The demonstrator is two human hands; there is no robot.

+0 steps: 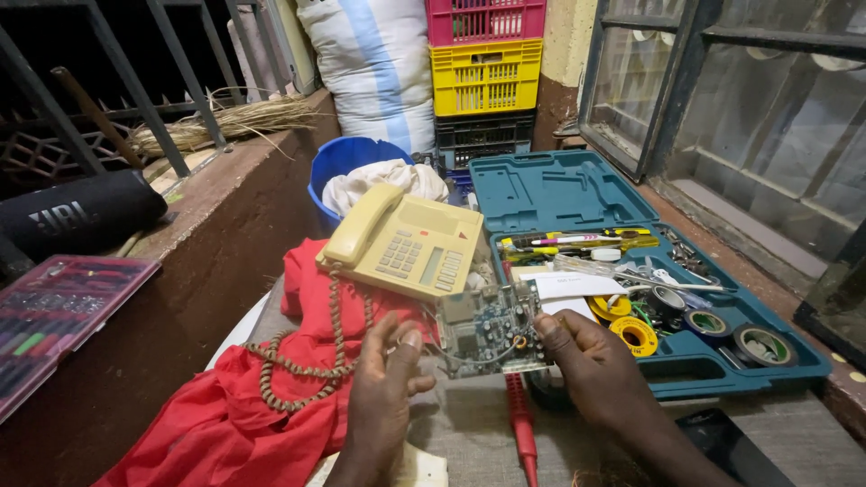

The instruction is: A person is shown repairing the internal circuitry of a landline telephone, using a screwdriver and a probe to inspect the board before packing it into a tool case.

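Circuit board (488, 329) held up between both hands, centre of view, just below the phone. Left hand (386, 383) at the board's 8 o'clock: palm turned inward, thumb up, fingertips pinching the left edge. Right hand (586, 361) at the board's 4 o'clock: thumb and forefinger pressed onto the right edge, remaining fingers curled under. Both grips closed on the board, which is lifted clear of the tabletop (478, 424) and faces the camera, slightly tilted. Thin wires dangle off its lower edge.

Beige desk phone (403, 242) at 11 o'clock of the board, handset resting in its cradle, lying on red cloth (225, 415). Coiled brown cord (311, 365) runs from the phone down across the cloth, ending near the left hand. Red probe (520, 424) on the tabletop at the board's 6 o'clock, between the wrists.

Containers: open teal tool case (559, 189) at 2 o'clock of the board, lid flat behind. The tray holds yellow tape rolls (634, 334), dark tape rolls (762, 345), screwdrivers and pens (577, 242), white paper (573, 286) and loose small parts. Blue bucket (347, 158) at 11 o'clock, far, with white cloth (383, 180) inside. Stacked crates (485, 77) at 12 o'clock: pink over yellow over black. Clear-lidded organiser box (54, 316) at 9 o'clock, holding small parts too small to tell. Black cylinder speaker (77, 212) on the ledge above it.
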